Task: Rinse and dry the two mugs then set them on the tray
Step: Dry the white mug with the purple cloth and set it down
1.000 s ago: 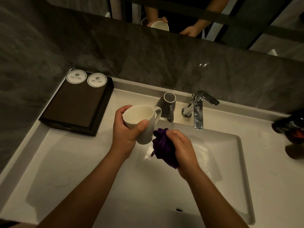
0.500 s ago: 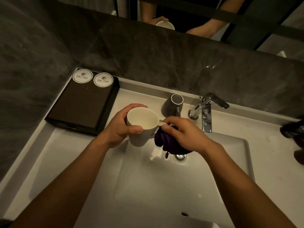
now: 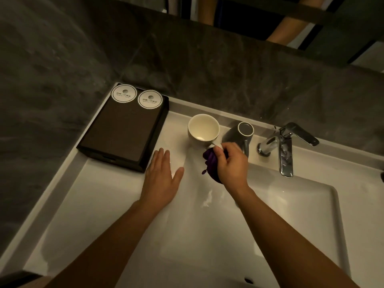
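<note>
Right grip (image 3: 232,165) pinches white mug (image 3: 203,129) handle plus purple cloth (image 3: 211,163), likely parking it at bench (image 3: 104,204) back edge beside tray (image 3: 122,129); left grip (image 3: 162,179) flat, empty.

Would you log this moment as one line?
left hand: open | right hand: holds purple cloth, pinches white mug handle | white mug: upright on counter | tray: no mugs

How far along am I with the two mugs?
Done: little that shows; the tray holds no mug yet. In hand: the white mug stands upright on the counter, the right hand holding the purple cloth at its handle, the left hand open. Left: both mugs to the tray; neither hand touches the grey mug by the faucet.
</note>
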The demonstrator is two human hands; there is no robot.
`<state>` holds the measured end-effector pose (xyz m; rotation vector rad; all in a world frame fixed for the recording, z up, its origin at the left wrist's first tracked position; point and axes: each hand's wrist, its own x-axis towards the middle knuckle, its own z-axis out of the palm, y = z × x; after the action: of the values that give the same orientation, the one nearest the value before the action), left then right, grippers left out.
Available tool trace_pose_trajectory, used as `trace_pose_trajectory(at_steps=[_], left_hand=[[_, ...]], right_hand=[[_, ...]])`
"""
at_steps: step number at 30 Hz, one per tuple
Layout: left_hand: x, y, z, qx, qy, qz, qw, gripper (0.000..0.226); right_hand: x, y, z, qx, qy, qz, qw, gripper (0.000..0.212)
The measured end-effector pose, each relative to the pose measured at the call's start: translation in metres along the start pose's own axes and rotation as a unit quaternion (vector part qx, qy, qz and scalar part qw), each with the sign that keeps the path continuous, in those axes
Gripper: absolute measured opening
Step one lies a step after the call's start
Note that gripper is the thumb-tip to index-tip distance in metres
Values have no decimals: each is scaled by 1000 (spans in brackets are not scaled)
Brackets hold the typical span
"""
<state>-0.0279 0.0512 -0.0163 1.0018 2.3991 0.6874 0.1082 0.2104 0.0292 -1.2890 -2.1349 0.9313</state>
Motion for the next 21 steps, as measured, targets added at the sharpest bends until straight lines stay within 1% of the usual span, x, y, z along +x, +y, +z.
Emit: trace_pose_trajectory(at_steps=[2, 5, 12, 21], left_hand=[[-1, -10, 11, 97, 21, 11, 995, 80], [-2, -16, 22, 167, 26, 21, 985, 82], [-2, -22, 31, 205, 12, 13, 979, 80], [0, -26, 33, 226, 27, 20, 974, 82]], right_hand=[[8, -3, 15, -5, 17, -2, 1000, 18], [17, -8, 35, -4, 25, -5, 1000, 19], [30, -18, 63, -3, 41, -1, 999, 19], [33, -11, 70, -2, 40, 10, 999, 21]])
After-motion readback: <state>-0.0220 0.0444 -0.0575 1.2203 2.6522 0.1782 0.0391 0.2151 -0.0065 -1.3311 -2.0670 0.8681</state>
